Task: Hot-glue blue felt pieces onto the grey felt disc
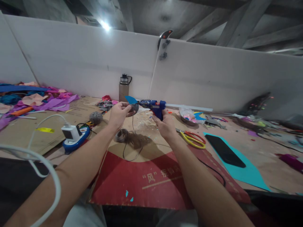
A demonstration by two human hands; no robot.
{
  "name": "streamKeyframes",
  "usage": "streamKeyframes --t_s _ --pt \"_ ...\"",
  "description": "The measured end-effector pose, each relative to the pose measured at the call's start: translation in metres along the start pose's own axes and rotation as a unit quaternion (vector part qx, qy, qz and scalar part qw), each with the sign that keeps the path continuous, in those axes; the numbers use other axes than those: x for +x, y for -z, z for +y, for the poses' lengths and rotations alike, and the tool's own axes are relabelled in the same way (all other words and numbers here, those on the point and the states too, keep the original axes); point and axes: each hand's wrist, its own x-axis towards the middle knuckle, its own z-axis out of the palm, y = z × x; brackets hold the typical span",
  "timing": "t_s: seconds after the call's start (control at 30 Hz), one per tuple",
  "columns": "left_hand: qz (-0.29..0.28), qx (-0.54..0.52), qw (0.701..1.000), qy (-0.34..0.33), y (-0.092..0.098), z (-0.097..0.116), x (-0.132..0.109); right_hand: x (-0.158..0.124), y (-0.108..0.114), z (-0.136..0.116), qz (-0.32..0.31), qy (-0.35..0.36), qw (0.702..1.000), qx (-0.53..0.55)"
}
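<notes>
My right hand [165, 125] is closed round the handle of a blue glue gun [155, 106], whose nozzle points left. My left hand [119, 113] is closed on a small piece with a blue paper fin [130, 100] on top and dark twine wound round it, held at the gun's nozzle. A strand of twine [132, 138] hangs from that piece down to a loose coil [121, 135] on the cardboard. Both hands are raised above the table.
Red and tan cardboard [153, 179] covers the table. Yellow-handled scissors [193, 138] and a teal sheet [246, 171] with a black piece lie at the right. A power strip with a white charger [73, 135] and a twine ball [96, 117] sit left. A bottle [124, 87] stands by the white wall.
</notes>
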Motion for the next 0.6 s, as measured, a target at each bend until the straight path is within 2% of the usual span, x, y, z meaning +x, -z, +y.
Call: streamKeyframes --t_s 0.6 --pt "-0.006 -0.004 1.0 -0.007 -0.0007 0.002 -0.0023 0.0008 0.0018 -0.001 0.01 -0.005 1.0 0.007"
